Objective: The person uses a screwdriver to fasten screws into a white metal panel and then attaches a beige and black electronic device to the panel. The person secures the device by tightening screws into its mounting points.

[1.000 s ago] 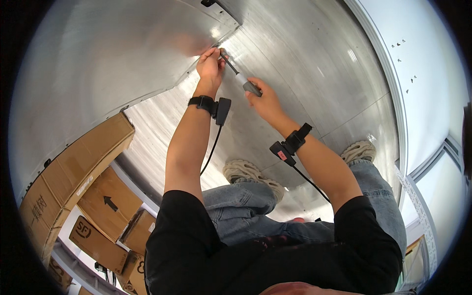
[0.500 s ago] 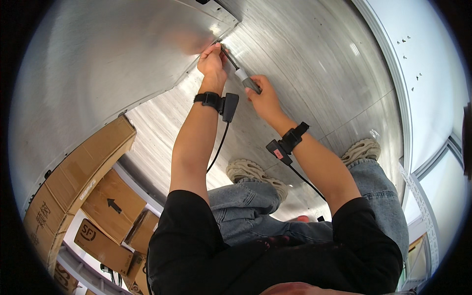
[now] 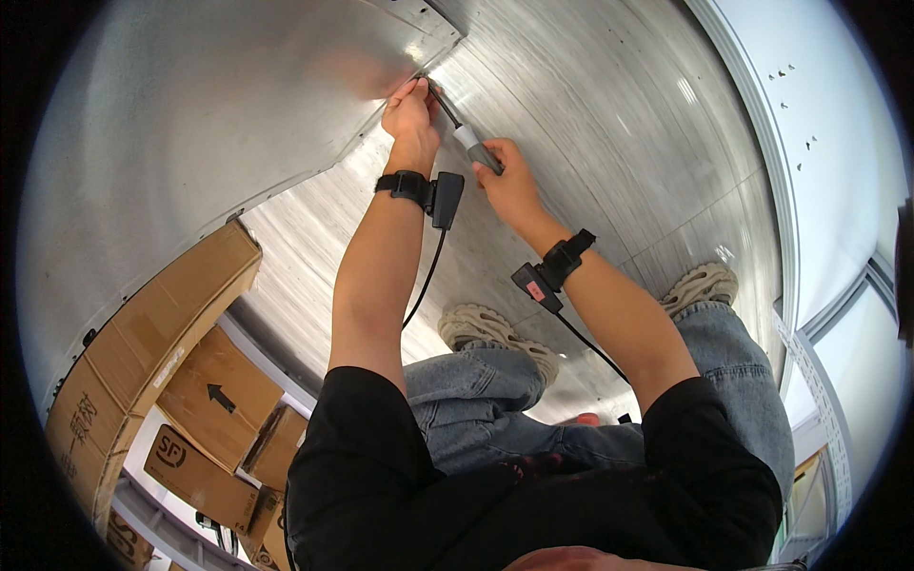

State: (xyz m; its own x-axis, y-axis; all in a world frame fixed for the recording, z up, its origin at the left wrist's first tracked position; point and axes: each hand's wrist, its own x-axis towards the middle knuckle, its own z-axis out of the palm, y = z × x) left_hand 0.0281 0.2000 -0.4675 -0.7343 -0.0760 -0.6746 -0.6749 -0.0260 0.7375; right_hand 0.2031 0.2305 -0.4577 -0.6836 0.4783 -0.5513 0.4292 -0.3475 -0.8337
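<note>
Brushed sheet-metal panels [image 3: 609,143] are filling the background, brown cardboard boxes [image 3: 181,381] stacking at the left. The right hand [image 3: 509,176] is gripping a grey-handled screwdriver [image 3: 466,133], its tip hiding behind the left hand [image 3: 409,109], fingers pinching at the seam.

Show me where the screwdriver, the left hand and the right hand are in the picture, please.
screwdriver [image 3: 473,143]: head view, on its grey handle.
left hand [image 3: 411,114]: head view, on the back of the hand.
right hand [image 3: 509,181]: head view, on the back of the hand.
</note>
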